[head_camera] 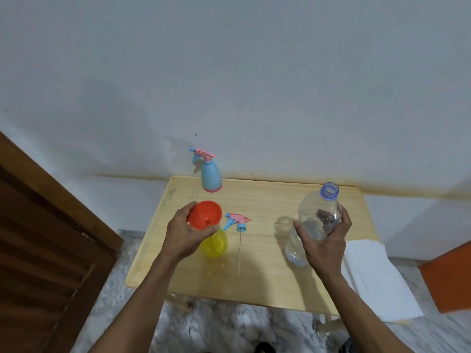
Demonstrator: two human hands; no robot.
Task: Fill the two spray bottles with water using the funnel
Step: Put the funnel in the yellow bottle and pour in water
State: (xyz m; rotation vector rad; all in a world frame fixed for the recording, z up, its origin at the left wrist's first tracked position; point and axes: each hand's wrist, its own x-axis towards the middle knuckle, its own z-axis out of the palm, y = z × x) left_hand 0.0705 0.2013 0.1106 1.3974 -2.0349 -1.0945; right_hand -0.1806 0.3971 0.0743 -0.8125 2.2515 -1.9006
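Note:
An orange funnel (205, 218) sits in the neck of a yellow spray bottle (214, 244) near the table's left side. My left hand (184, 234) grips the funnel's rim and covers the bottle's neck. My right hand (327, 244) grips a clear plastic water bottle (314, 220) with its cap off, mouth up and leaning to the right; a little water shows in its base. A pink and blue spray head (238, 221) with its long tube lies on the table beside the yellow bottle. A blue spray bottle (211, 175) with its head on stands upright at the table's back edge.
The small wooden table (262, 273) stands against a white wall. A white paper sheet (374, 276) hangs over its right edge. A dark wooden door (46, 250) is at the left and an orange object (448, 276) at the right. Marble floor lies below.

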